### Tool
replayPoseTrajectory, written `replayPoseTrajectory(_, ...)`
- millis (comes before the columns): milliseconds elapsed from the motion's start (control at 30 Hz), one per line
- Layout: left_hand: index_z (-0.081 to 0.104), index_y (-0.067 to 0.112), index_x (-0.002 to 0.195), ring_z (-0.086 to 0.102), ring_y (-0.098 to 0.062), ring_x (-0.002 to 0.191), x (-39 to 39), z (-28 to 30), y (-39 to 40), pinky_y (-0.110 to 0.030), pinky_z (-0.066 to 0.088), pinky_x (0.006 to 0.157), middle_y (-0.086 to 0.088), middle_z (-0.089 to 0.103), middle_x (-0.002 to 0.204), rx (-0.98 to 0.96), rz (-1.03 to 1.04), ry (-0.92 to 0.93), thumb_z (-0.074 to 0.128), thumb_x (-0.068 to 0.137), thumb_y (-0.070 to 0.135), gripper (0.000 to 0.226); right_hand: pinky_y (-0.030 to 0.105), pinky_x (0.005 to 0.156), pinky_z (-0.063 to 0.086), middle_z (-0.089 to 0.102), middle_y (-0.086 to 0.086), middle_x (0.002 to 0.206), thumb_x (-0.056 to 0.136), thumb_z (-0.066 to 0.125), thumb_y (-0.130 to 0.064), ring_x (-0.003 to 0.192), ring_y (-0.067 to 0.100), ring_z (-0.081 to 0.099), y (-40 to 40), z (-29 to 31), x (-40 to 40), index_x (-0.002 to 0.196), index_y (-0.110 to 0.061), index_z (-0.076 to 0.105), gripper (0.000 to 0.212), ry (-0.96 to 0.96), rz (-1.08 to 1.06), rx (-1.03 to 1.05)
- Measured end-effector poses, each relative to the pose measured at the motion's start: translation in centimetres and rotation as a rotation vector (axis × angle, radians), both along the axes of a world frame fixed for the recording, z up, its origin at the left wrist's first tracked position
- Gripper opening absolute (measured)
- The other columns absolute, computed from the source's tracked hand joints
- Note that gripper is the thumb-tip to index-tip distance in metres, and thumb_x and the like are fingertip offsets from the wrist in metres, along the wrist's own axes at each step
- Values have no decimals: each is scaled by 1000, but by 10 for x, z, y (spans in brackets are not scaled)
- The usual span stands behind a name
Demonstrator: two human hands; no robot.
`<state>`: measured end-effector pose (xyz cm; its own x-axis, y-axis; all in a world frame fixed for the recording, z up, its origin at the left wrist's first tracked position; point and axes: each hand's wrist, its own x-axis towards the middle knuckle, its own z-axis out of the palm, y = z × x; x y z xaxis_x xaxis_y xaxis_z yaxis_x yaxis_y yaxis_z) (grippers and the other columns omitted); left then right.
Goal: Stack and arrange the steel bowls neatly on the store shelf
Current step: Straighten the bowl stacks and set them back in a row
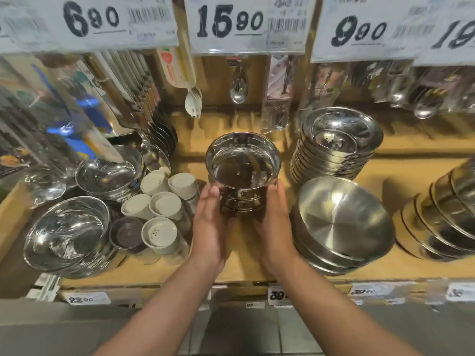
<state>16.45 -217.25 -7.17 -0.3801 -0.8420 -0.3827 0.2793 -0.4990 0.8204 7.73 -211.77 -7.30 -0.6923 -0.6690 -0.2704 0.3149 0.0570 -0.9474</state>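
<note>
A tall stack of small shiny steel bowls (243, 165) stands on the wooden shelf (246, 268) in the middle. My left hand (209, 227) presses against the stack's left side and my right hand (276, 224) against its right side, both low on the stack. To the right, a tilted stack of wide brushed steel bowls (339, 224) leans toward me. Behind it rises a neat pile of shallow steel bowls (336, 145). A row of bowls on edge (442, 217) lies at the far right.
White shaker lids and jars (162, 209) crowd the shelf left of my hands. Wrapped steel bowls (69, 235) and another wrapped bowl (110, 173) sit at the left. Packaged cutlery and a hanging spoon (238, 91) dangle above, under large price tags (246, 24).
</note>
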Motion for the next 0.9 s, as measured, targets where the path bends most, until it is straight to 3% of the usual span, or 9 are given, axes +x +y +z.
replayPoseTrajectory(67,50,12,145,53,-33,136,-6,0,-6,-34,49,88,-16,59,144,-34,-8,11,46,105,32,45,52,120,34,53,-13,150,90,44,-61,140,12,46,-11,-2,-4,149,-44,43,62,-10,-19,15)
replayPoseTrajectory(233,64,23,126,57,-27,131,-23,1,-24,-43,46,102,-5,67,132,-139,-26,-46,38,107,33,34,49,123,29,48,-30,142,75,44,-75,142,7,39,-32,-2,-12,153,-51,37,82,-32,-88,47)
replayPoseTrajectory(433,61,21,132,62,-20,119,-30,0,-33,-40,49,91,-5,69,130,-151,-21,-49,38,108,34,36,54,118,34,55,-8,147,79,44,-71,137,17,49,-44,1,-17,147,-42,46,74,7,-81,106)
replayPoseTrajectory(533,57,13,138,58,-24,121,-20,-3,-16,-46,44,101,-13,65,136,-33,-17,-21,42,107,31,39,33,121,28,44,-12,157,96,49,-60,140,4,39,-10,-9,4,155,-35,39,65,-10,18,111)
replayPoseTrajectory(600,66,16,121,63,-18,114,-8,-8,8,-39,50,99,-2,73,118,60,-2,5,45,106,28,29,20,117,32,44,-15,157,103,54,-45,135,-4,40,33,-15,22,155,-32,41,55,-59,37,125)
replayPoseTrajectory(667,69,24,107,71,-2,97,5,-15,33,-26,59,80,16,78,97,-5,2,-85,48,105,15,23,31,96,57,65,-13,136,105,57,-23,114,-1,62,78,-14,33,140,-23,60,35,-269,-35,126)
replayPoseTrajectory(733,68,27,110,71,-2,98,8,-20,56,-27,61,80,12,77,102,-53,-49,-176,49,103,3,31,36,67,61,71,2,125,101,59,-8,110,15,68,119,-9,31,126,-10,69,28,-390,-102,176)
replayPoseTrajectory(800,66,28,120,65,-6,109,2,-18,74,-35,57,87,6,70,119,-19,-74,-205,50,105,14,26,44,75,56,67,19,129,99,59,-11,113,32,65,153,-3,13,125,-4,66,28,-448,-244,241)
replayPoseTrajectory(900,61,35,129,56,-1,117,-20,-3,92,-33,51,89,11,61,132,55,-188,-160,46,106,39,28,45,79,52,64,20,123,105,53,-24,105,30,62,187,7,-27,131,-9,57,30,-404,-383,235)
